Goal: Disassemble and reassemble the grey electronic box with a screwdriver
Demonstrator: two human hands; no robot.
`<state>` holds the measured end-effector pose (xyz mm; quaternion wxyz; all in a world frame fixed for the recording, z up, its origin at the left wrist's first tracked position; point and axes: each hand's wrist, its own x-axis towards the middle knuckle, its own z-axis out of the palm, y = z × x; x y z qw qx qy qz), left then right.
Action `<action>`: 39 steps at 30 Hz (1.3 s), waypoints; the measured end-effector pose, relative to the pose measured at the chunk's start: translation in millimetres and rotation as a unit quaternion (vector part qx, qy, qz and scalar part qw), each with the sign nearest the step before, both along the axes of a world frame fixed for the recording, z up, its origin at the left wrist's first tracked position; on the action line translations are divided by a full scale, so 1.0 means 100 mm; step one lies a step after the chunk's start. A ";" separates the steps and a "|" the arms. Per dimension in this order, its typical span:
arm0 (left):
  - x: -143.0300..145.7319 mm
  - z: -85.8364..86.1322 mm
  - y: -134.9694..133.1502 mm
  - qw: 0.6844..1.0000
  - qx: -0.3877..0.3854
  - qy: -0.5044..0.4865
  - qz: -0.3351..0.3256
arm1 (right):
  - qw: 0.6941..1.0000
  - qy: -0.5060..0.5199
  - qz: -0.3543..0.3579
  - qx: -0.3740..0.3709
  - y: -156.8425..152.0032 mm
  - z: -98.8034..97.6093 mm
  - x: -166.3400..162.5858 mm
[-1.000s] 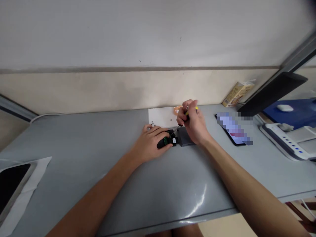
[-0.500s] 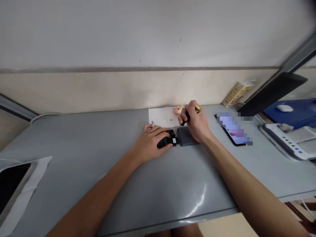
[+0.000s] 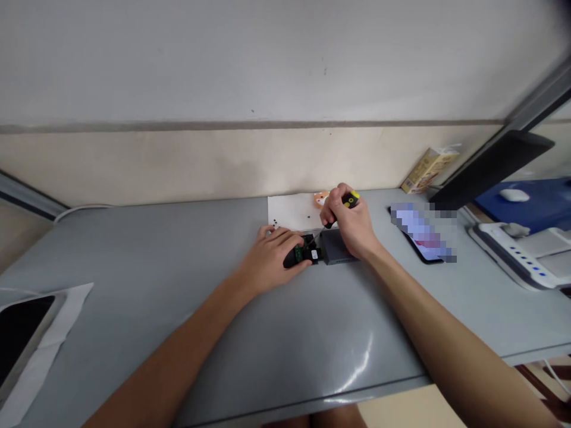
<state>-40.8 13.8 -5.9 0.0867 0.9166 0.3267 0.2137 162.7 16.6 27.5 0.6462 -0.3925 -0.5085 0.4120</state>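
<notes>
My left hand (image 3: 274,258) is closed around what looks like an opened black computer mouse (image 3: 292,258), pressing it on the desk. Its green circuit board (image 3: 298,252) and a black part with a small white label (image 3: 314,254) show between finger and thumb. In my right hand (image 3: 350,217) is a screwdriver (image 3: 351,200) with a black and yellow handle. The shaft slants down to the left, and its tip reaches into the mouse beside my left fingertips; the exact contact spot is too small to make out. Touching or close to the mouse's right end lies a dark grey box (image 3: 338,248).
Behind my hands, a white sheet (image 3: 289,209) carries several tiny dark screws (image 3: 275,222) and an orange-and-white item (image 3: 320,198). To the right are a phone (image 3: 417,235), a carton (image 3: 429,170), a black stand (image 3: 491,169) and a power strip (image 3: 508,252). A dark-screened device (image 3: 27,327) lies left.
The screwdriver's handle has turned and tilted a little in my right hand, which has shifted slightly left. My left hand and the mouse stay nearly where they were.
</notes>
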 end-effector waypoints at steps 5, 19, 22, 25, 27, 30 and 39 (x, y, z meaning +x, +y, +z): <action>0.00 0.00 0.00 1.000 0.006 -0.003 -0.009 | 0.999 0.032 0.043 -0.007 -0.01 0.04 -0.02; -0.01 -0.01 0.00 1.000 0.012 0.001 -0.013 | 0.980 0.161 0.093 -0.067 -0.01 0.09 -0.06; 0.00 -0.01 0.00 1.000 0.012 0.000 -0.012 | 0.975 0.176 0.113 -0.077 -0.02 0.13 -0.05; -0.01 -0.01 0.00 1.000 0.013 0.000 -0.013 | 0.975 0.174 0.113 -0.077 -0.04 0.13 -0.03; -0.01 -0.01 0.00 1.000 0.012 -0.001 -0.014 | 0.977 0.167 0.106 -0.075 -0.05 0.11 -0.01; -0.01 0.00 0.00 1.000 0.008 -0.001 -0.014 | 0.982 0.146 0.095 -0.076 -0.04 0.09 0.00; 0.00 0.03 -0.02 1.000 -0.004 0.005 -0.002 | 0.988 0.095 0.092 -0.073 -0.02 0.15 0.00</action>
